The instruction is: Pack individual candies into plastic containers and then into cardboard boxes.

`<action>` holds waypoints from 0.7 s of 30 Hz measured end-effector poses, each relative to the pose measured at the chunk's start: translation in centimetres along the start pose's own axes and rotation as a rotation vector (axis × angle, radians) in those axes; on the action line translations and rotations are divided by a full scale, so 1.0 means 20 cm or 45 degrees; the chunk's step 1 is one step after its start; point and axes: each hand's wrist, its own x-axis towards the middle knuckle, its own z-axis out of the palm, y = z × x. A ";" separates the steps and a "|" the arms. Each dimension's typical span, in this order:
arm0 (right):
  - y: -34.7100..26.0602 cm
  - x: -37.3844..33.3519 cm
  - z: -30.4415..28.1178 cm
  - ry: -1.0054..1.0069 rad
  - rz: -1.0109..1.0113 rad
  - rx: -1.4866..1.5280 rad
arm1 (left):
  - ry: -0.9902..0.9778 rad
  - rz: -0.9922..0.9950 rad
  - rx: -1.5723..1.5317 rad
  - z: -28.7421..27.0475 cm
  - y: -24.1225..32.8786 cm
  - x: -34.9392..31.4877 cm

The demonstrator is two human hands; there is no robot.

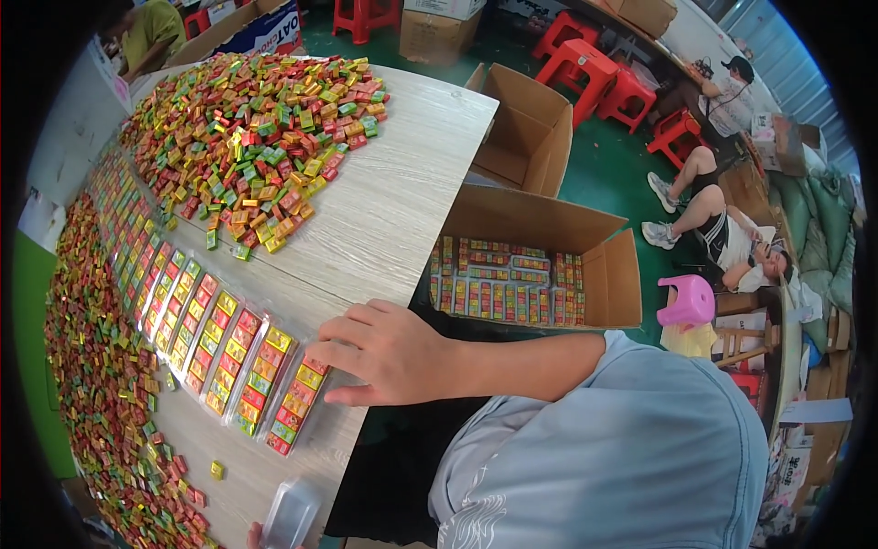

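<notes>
A row of clear plastic trays packed with small wrapped candies (206,334) in red, yellow, green and orange runs along the table. At its near end, my right hand (384,352) reaches over the last filled tray (297,401), fingers spread and fingertips at its upper edge. My left hand (255,534) shows only its fingertips at the lower edge. They grip the side of a clear plastic tray (291,512) with no candies in it. One yellow candy (217,469) lies alone on the wood-look table (393,197).
Heaps of loose candies lie at the table's far end (265,137) and left side (101,393). Right of the table stand a cardboard box of filled trays (611,274) and another open box (540,119). Red stools (585,69), a pink stool (686,300) and other people are beyond.
</notes>
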 end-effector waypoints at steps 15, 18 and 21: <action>0.01 0.00 0.01 -0.040 -0.043 -0.021 | 0.019 -0.063 0.031 0.03 0.03 -0.01; 0.01 0.00 0.00 -0.047 -0.051 -0.024 | 0.017 -0.068 0.029 0.02 0.02 -0.01; 0.01 -0.01 0.01 -0.032 -0.058 -0.016 | 0.001 -0.051 0.019 0.01 0.00 -0.01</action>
